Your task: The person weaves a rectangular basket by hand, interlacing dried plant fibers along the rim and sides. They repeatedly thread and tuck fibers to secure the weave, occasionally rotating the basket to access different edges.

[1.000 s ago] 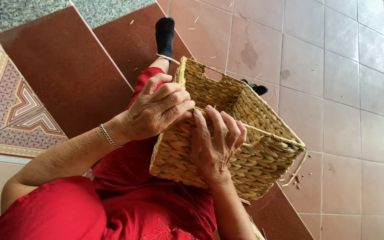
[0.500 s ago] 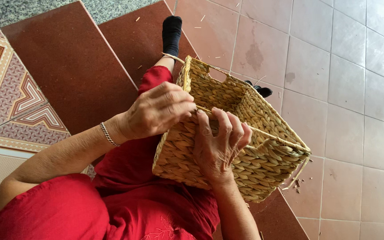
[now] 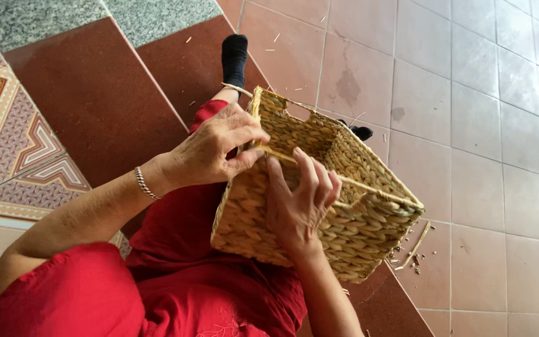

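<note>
A rectangular woven straw basket rests tilted on the person's red-clothed lap. At its near rim, the left hand pinches a straw strand; the right hand presses flat against the basket's side wall, gripping nothing. Rim weaving seems underway; tucking the strand likely calls for a steady pull.

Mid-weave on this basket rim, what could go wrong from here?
The basket lies tilted on the lap, steadied only by the right hand against its side; it might slide toward the tiled floor. The left hand pinches a thin strand at the rim, which could slip or snap. Loose scraps by the basket could catch in the weave.
</note>
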